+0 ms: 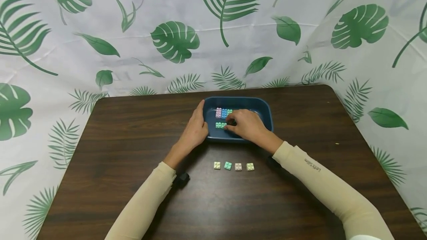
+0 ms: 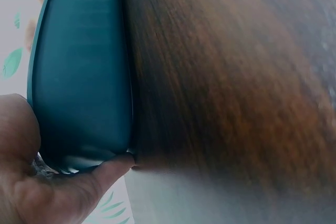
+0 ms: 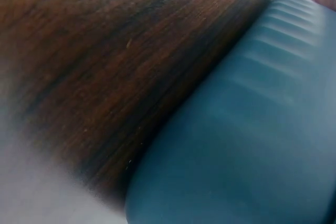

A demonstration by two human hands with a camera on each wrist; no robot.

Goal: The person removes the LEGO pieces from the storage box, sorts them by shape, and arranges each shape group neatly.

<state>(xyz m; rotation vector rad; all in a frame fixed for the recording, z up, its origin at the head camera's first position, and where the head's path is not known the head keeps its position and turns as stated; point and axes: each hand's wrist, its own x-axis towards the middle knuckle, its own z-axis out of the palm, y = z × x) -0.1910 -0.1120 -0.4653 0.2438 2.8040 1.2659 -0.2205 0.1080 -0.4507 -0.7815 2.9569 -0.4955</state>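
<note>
I see left hand, fingers near straight, against tray at frame centre. Right hand half-curled by green bricks inside; can't tell grip. Seems brick-lining step; next calls for fingertip care, reaching loose bricks, lower centre.

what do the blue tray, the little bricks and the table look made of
Tray: probably moulded plastic, satin finish; smooth, seamless-looking wall with moulded ribs. Bricks: likely hard plastic, given their studded tops; too small to judge gloss. Table: brown wood grain, soft sheen; could be wood or laminate.
</note>
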